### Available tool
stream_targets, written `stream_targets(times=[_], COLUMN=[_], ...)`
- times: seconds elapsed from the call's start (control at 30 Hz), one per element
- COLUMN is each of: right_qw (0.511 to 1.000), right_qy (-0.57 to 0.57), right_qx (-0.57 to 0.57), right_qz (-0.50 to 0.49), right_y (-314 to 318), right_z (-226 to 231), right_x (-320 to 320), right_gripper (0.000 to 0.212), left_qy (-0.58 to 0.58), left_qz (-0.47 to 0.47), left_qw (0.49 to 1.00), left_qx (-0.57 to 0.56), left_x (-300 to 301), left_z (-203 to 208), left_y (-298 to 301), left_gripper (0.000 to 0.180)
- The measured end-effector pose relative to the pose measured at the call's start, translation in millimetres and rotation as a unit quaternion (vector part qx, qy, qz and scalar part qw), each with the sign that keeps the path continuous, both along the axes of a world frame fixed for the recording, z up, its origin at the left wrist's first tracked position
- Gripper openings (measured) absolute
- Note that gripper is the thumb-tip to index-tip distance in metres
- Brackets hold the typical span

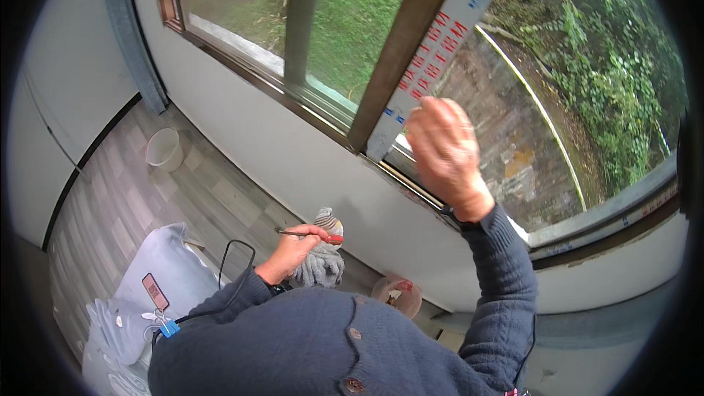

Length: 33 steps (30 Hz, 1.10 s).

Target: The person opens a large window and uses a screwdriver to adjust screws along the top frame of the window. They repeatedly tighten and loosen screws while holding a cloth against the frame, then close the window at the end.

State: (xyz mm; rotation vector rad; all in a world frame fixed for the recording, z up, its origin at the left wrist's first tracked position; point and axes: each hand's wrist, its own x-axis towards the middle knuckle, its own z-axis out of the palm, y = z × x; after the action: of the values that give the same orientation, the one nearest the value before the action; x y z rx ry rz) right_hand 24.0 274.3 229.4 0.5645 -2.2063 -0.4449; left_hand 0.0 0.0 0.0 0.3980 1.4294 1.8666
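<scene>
My left hand (290, 255) is closed around a slim tool (336, 240) with a red end and a thin dark shaft that points left. Just beyond and below that hand are a crumpled grey cloth (321, 268) and a striped piece (328, 218). My right hand (444, 150) is raised at the window, its fingers curled together by the edge of a white film strip with red and blue print (433, 59) on the upright frame. Whatever the fingertips pinch, if anything, is hidden. The dark brown window sash (381, 66) stands left of the strip.
A white bucket (164, 149) stands on the grey plank floor (110, 198) at left. A translucent pinkish bin (398, 295) sits by the wall below the window. Pale grey fabric (165, 268) with a pink tag lies lower left, near a black cable (236, 243). The window track (418, 187) runs beneath my right hand.
</scene>
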Motion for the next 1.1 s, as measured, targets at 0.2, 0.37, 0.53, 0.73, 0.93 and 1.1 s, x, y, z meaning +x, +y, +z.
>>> stream_targets(times=[0.2,0.37,0.53,0.73,0.93,1.1], right_qw=[0.967,0.953,0.957,0.924,0.909,0.918], right_qy=[-0.157,-0.157,-0.168,-0.129,-0.166,-0.164], right_qx=[0.2,0.253,0.228,0.342,0.363,0.348], right_qz=[-0.036,-0.052,-0.061,-0.114,-0.118,-0.091], right_y=[-12.0,-10.2,-8.2,-5.7,-19.3,-19.0], right_z=[-16.6,-19.8,-22.4,-25.1,-33.6,-35.1], right_x=[-84.3,-87.5,-55.8,-63.5,-65.5,-55.1], right_gripper=[0.037,0.041,0.036,0.039,0.033,0.024], left_qy=[0.012,0.019,-0.004,-0.024,-0.011,-0.049], left_qz=[0.066,0.081,0.094,0.085,0.059,0.06], left_qw=[0.998,0.996,0.995,0.996,0.998,0.997], left_qx=[0.003,0.008,0.017,-0.008,-0.036,0.012], left_x=[-15.6,-20.3,-22.5,-24.5,-22.9,-9.0], left_z=[-18.4,-24.7,-32.3,-39.3,-50.1,-60.9], left_y=[-30.6,-35.0,-44.6,-37.8,-36.2,-36.1], left_gripper=[0.017,0.017,0.016,0.016,0.016,0.016])
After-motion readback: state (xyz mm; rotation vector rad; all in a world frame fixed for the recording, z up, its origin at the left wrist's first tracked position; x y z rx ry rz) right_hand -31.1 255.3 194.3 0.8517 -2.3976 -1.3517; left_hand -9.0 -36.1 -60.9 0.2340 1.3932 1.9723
